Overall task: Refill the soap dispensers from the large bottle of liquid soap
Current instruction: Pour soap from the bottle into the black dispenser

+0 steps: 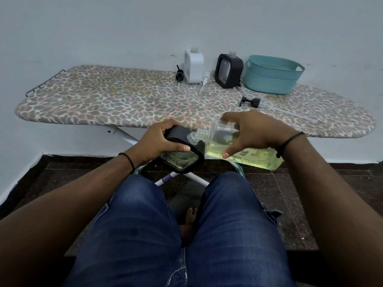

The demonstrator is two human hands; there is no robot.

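Two hands, left hand (pixel 159 141) gripping black dispenser (pixel 182 156), right hand (pixel 251 132) gripping tilted soap bottle (pixel 244 152), no legible labels

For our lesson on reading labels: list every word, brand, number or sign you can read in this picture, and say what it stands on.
None can be read.
Large soap bottle in the right hand: clear, no label visible.
Black dispenser in the left hand: no print visible.
White dispenser, second black dispenser, teal basket: no print visible.
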